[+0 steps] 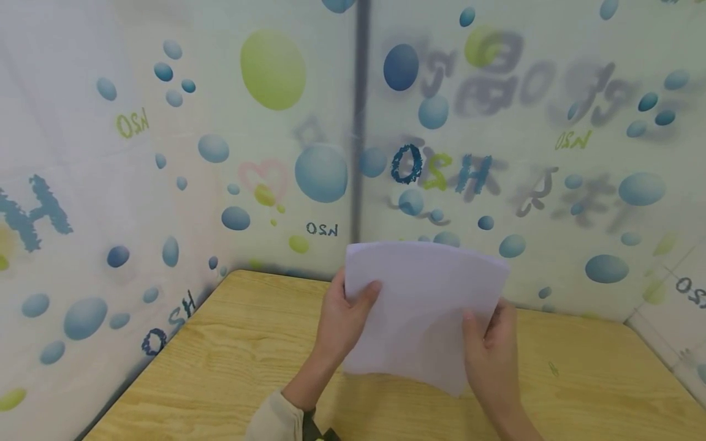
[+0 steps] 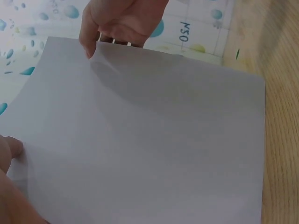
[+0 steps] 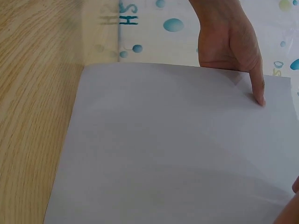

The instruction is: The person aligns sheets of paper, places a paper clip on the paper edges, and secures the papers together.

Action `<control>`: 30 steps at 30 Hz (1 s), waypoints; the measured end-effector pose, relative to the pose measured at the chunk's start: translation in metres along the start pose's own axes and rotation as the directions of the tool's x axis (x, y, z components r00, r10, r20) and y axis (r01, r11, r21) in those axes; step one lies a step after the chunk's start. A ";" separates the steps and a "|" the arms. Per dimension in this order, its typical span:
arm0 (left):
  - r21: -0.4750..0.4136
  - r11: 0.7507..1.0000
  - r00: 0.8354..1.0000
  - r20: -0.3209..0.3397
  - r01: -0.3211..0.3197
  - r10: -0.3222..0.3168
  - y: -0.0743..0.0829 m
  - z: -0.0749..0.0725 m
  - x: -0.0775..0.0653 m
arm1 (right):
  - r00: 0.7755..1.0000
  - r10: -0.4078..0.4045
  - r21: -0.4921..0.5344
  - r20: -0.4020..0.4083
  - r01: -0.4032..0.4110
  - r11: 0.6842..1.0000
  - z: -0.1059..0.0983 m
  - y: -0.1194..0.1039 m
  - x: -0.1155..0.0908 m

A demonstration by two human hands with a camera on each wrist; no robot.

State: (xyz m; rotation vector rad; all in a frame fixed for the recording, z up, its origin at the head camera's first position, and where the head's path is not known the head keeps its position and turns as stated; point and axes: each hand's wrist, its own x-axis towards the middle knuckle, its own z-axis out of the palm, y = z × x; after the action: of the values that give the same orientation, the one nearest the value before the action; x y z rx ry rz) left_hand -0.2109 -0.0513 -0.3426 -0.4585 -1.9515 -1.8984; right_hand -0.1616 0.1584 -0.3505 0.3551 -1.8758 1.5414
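Observation:
Both hands hold up blank white paper (image 1: 413,318), tilted over the wooden table. At the paper's left edge my left hand (image 1: 344,318) pinches it, thumb on the near face and fingers behind. My right hand (image 1: 493,349) grips the right edge the same way, a little lower. The paper bows slightly, and its top edge curves. In the left wrist view the paper (image 2: 149,140) fills most of the picture, with the right hand (image 2: 124,21) across from the camera. The right wrist view shows the left hand (image 3: 233,44) with its thumb on the sheet.
The pale wooden table (image 1: 220,355) runs back to a white curtain (image 1: 265,141) printed with blue and green dots and lettering. A thin green paper clip (image 1: 553,368) lies on the table to the right. A dark vertical pole shows behind the curtain.

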 end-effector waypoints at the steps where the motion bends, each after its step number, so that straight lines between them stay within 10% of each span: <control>1: -0.002 1.000 1.000 -0.005 0.001 -0.001 0.000 0.000 0.000 | 1.000 0.003 0.007 0.002 -0.003 1.000 0.000 0.000 0.000; 30: -0.014 0.999 0.999 0.002 -0.051 0.051 0.003 0.001 -0.002 | 0.995 0.102 -0.102 0.016 -0.099 0.990 -0.001 -0.002 -0.001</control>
State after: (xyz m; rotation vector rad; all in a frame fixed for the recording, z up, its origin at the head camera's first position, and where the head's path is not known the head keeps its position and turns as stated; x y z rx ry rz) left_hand -0.2075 -0.0498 -0.3406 -0.5101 -1.9106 -1.8821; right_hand -0.1598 0.1583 -0.3494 0.2349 -2.0070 1.5057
